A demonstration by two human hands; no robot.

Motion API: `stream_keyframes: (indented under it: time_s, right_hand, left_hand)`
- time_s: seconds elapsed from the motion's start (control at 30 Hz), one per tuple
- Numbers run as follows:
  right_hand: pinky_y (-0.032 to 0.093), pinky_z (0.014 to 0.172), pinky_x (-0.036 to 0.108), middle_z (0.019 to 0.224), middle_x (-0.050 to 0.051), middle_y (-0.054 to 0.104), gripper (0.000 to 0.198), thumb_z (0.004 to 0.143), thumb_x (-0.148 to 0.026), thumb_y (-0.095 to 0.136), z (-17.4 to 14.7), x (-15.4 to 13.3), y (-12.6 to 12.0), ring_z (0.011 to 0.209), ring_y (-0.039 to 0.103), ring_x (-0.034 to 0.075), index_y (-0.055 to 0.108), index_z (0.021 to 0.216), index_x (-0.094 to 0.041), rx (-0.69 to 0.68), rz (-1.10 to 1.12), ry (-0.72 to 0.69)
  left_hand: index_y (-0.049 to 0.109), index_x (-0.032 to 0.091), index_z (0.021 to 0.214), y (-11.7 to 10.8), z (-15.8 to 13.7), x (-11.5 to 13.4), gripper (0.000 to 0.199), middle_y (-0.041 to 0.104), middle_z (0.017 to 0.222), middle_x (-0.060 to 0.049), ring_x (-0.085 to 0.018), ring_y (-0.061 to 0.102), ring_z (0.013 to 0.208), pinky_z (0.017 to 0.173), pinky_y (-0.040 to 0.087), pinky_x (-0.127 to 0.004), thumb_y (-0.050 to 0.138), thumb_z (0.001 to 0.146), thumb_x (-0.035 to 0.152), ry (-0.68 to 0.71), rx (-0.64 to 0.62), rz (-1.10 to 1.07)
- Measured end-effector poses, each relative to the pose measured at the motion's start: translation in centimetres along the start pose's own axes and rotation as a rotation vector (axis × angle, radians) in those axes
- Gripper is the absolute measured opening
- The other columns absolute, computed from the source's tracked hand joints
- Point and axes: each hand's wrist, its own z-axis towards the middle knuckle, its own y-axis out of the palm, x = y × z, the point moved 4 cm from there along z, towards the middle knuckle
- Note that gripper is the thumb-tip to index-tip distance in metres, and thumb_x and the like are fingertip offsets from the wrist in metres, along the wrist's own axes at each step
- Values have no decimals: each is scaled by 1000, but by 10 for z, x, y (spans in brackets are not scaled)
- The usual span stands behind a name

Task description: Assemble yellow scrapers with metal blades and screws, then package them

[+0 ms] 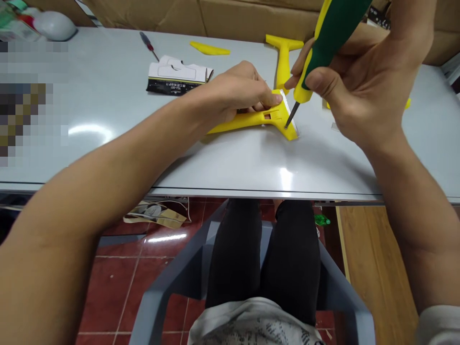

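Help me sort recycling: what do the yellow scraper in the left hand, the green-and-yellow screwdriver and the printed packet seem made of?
Scraper: probably moulded plastic, satin, judging by its even colour and slots.
Screwdriver: grip likely plastic or rubber, matte, showing little glare; shaft apparently metal, thin and grey.
Packet: seemingly card, from its folds.

the scraper (278, 120) is smooth plastic, the screwdriver (326, 50) has a plastic-looking handle and a metal rod, the surface (230, 165) is smooth and shiny, the cardboard (237, 19) is dull and creased, the floor (115, 282) is shiny tile, and the trousers (233, 254) are dull cloth.
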Motion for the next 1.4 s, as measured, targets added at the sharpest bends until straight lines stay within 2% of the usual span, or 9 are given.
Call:
stream_keyframes:
  time_s: [0.13,0.23,0.53,0.67,0.87,1.03,1.23,1.3,1.4]
  right_hand:
    - [79,84,34,120,-14,88,114,86,-89,94,-5,26,-16,109,94,23,37,178,-52,-143,136,35]
    - [78,89,36,115,-19,88,126,78,-86,101,-6,38,-31,112,94,23,32,180,-59,-204,146,112]
    - [81,101,42,130,-13,90,90,107,-73,84,0,12,-33,101,92,17,32,179,-59,-173,152,-30]
    - [81,106,47,134,-12,88,85,105,-80,84,3,-3,-33,117,91,21,44,177,-58,-188,9,149]
    - [81,81,37,128,-17,88,53,120,-59,66,16,2,-37,91,88,13,36,164,-61,-40,101,-262]
    - [81,87,41,127,-17,89,78,105,-65,88,10,16,-47,98,91,18,42,168,-68,-193,76,-7]
    - [77,97,49,117,-12,87,127,73,-95,97,7,9,-43,109,94,27,39,177,-52,-233,43,295]
    - [78,99,50,110,-12,87,125,75,-95,97,12,-3,-37,110,94,28,39,175,-49,-248,70,313]
    - [81,107,49,119,-10,90,89,96,-73,96,18,-27,-31,108,92,22,45,163,-45,-294,125,330]
  left_hand:
    - [79,24,76,2,-13,14,30,70,82,-3,-18,60,84,81,44,-36,107,86,26,110,54,94]
    - [83,23,82,0,-14,14,27,75,87,-4,-15,61,82,79,42,-36,108,76,15,111,10,12]
    - [80,31,96,-7,-10,5,46,84,95,-5,-25,77,97,77,54,-35,113,65,23,100,72,7]
    - [83,31,99,-6,-7,4,45,85,96,-3,-27,78,103,86,59,-37,114,67,24,102,36,-21]
    - [88,28,99,-5,-9,7,34,86,98,-5,-25,83,104,81,57,-30,107,74,14,124,39,26]
    - [93,27,99,-3,-18,14,19,89,97,-4,-23,80,96,90,58,-35,99,86,14,295,91,227]
    - [95,25,120,0,-27,23,29,92,109,-7,-29,82,100,101,64,-47,91,91,25,585,141,552]
    - [93,24,120,-2,-28,24,29,92,111,-7,-26,80,97,101,63,-46,91,91,29,599,96,630]
    - [90,28,110,-7,-27,25,27,92,110,-4,-22,73,91,96,61,-44,98,86,33,634,57,751]
